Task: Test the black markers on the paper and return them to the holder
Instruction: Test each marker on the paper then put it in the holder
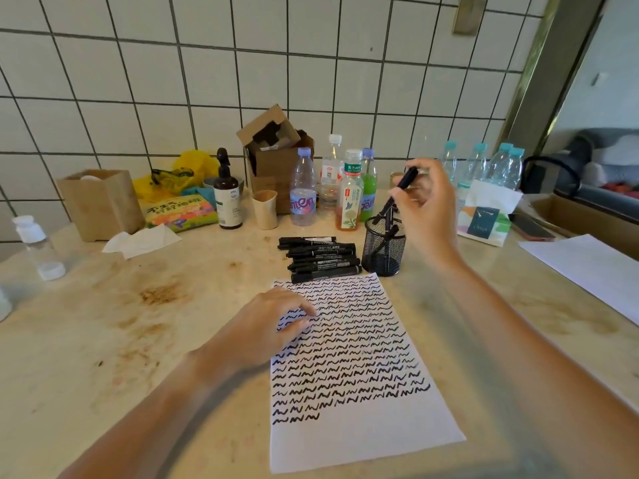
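I see right hand (427, 205) pinching marker (397, 197) over holder (384, 248); left hand (266, 326) flat, relaxed on paper (363, 437); marker pile (320, 259) at holder's 9 o'clock

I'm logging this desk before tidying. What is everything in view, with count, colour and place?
paper: one, white with black squiggles, front centre
loose markers: a pile, black, behind paper
mesh holder: one, black, right of pile
bottles: about eight, clear, by wall
pump bottle: one, brown, left of cup
cup: one, beige
cardboard box: one, brown
tissue pack: one, white, right
left hand: rests on paper
right hand: holds marker above holder
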